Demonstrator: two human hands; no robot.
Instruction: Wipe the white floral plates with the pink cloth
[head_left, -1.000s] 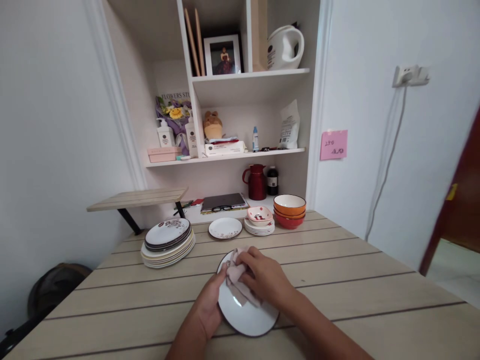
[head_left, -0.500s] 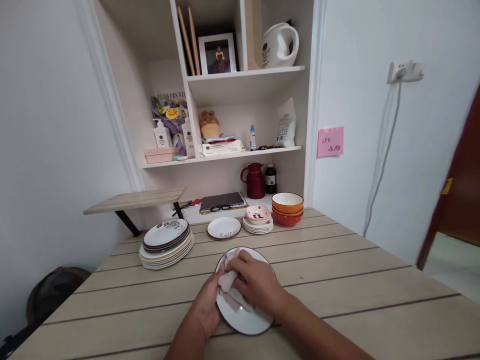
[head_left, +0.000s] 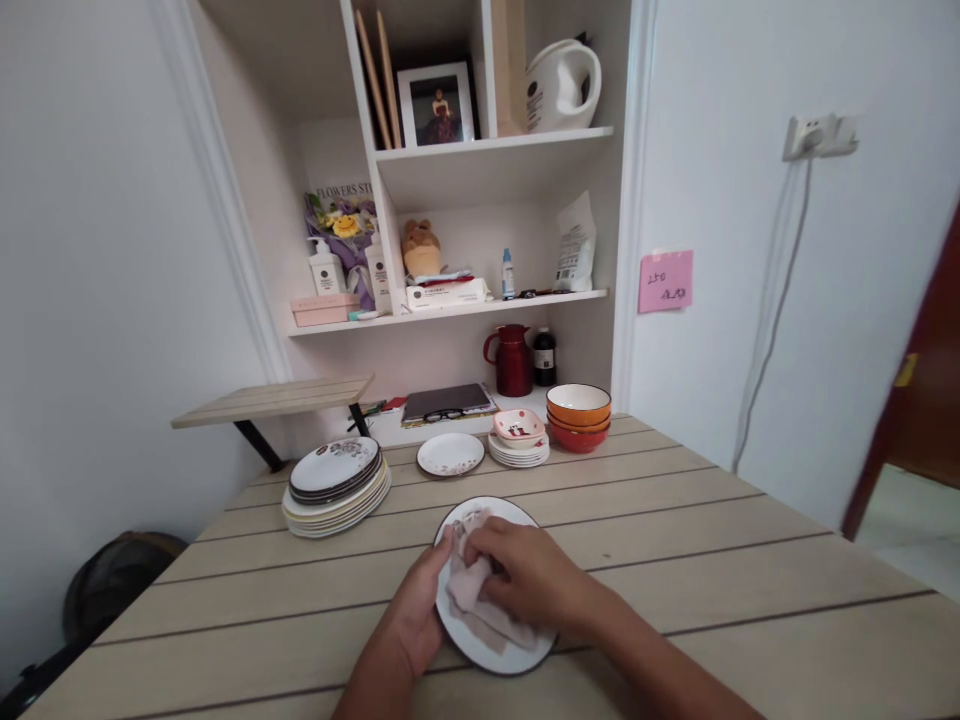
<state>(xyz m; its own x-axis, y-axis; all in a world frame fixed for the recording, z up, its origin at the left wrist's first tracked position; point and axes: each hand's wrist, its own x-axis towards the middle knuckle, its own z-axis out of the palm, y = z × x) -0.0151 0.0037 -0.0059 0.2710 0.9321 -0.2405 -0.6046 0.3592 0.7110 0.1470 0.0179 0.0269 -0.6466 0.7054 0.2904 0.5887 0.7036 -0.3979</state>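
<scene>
A white plate (head_left: 510,658) with a dark rim is in front of me, low over the table or resting on it; I cannot tell which. My left hand (head_left: 421,607) grips its left edge, thumb over the rim and fingers mostly hidden beneath. A crumpled pale pink cloth (head_left: 469,580) lies across the plate's face. Bunched in my right hand (head_left: 529,570), the cloth presses against the plate, with part of it spread toward the lower right. Some dark pattern shows on the plate near the cloth's top.
Stacked plates (head_left: 337,490) stand at the left, near a small raised shelf (head_left: 274,400). Behind are a single patterned plate (head_left: 450,455), small dishes (head_left: 519,450) under a square bowl (head_left: 519,427), and stacked orange and red bowls (head_left: 578,420). A red jug (head_left: 513,362) stands at the back.
My right hand and the cloth have shifted slightly right and down across the plate, showing more of its upper left. My left hand keeps its hold. The view has turned slightly.
</scene>
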